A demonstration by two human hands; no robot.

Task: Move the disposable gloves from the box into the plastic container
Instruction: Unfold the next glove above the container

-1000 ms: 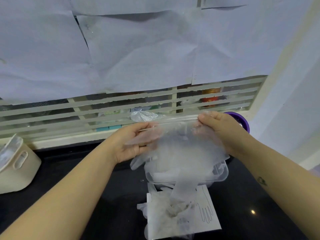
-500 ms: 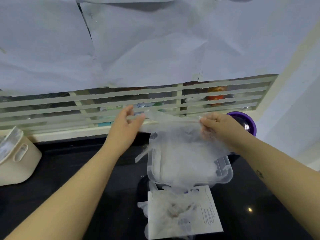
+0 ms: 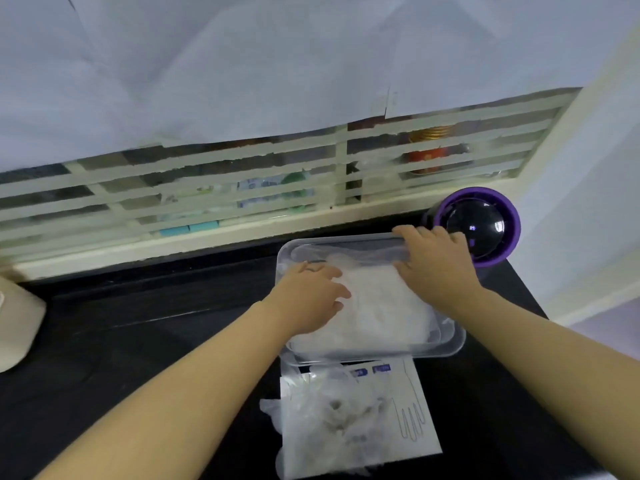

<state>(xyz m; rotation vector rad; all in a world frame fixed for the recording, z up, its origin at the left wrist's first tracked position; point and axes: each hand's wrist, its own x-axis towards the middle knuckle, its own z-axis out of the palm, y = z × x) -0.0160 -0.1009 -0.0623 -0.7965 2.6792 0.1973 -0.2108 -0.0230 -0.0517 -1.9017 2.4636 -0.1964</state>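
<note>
Head view: my left hand (image 3: 308, 299) and right hand (image 3: 436, 268), fingers (image 3: 420, 233) flat, press disposable gloves (image 3: 381, 306) into the plastic container (image 3: 453, 344); next I'd pinch more from the box (image 3: 391, 448)

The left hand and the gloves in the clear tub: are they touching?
Touching. The head view shows the left hand resting flat on the gloves piled in the plastic container, no gap between.

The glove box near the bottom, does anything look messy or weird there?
Yes. Crumpled disposable gloves spill from the glove box top, and some hang past its left edge onto the black counter, instead of lying packed inside.
</note>
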